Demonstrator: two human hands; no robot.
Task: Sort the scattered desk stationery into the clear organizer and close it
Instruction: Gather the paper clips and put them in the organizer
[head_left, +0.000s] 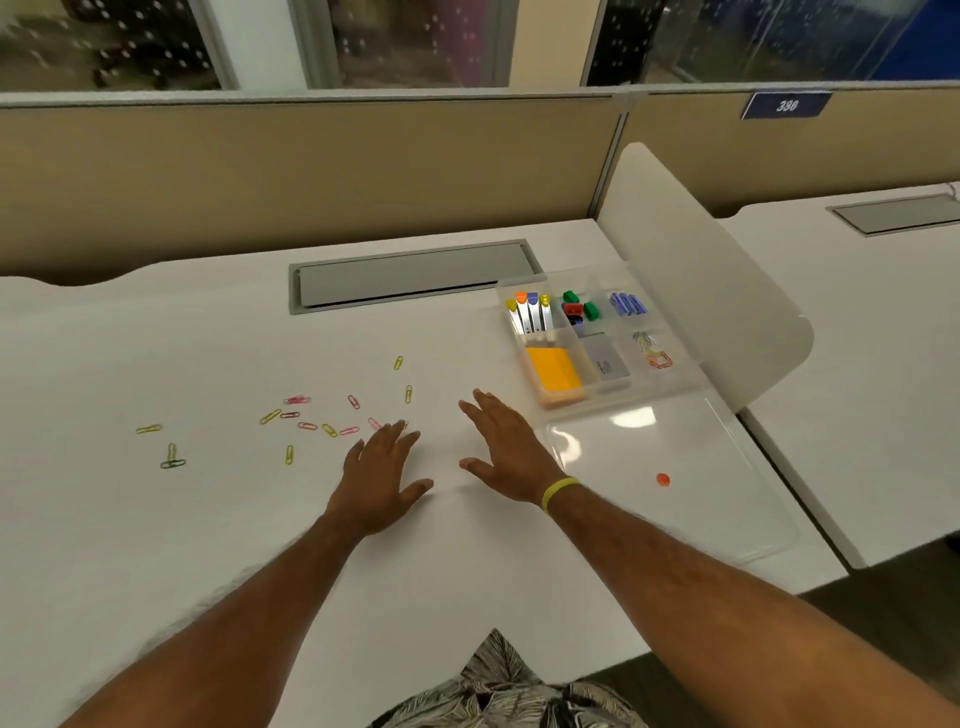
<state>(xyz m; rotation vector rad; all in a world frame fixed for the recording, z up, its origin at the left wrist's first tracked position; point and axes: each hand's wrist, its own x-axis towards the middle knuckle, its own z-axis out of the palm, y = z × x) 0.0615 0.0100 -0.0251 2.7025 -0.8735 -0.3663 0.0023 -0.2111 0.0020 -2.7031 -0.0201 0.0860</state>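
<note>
The clear organizer (691, 364) stands open at the right of the white desk, holding pens, coloured binder clips, an orange sticky-note pad (553, 370), a grey eraser and a few paper clips. Its clear lid (670, 519) lies flat toward me, with a small orange dot on it. Several coloured paper clips (306, 426) lie scattered across the desk to the left. My left hand (382, 467) lies flat with straight fingers, its fingertips at the nearest pink clip. My right hand (506, 447) is flat on the desk too, just left of the lid, holding nothing.
A grey cable hatch (415, 275) is set into the desk behind the clips. A white divider panel (696, 270) rises right of the organizer, with a neighbouring desk beyond it. A tan partition wall runs along the back.
</note>
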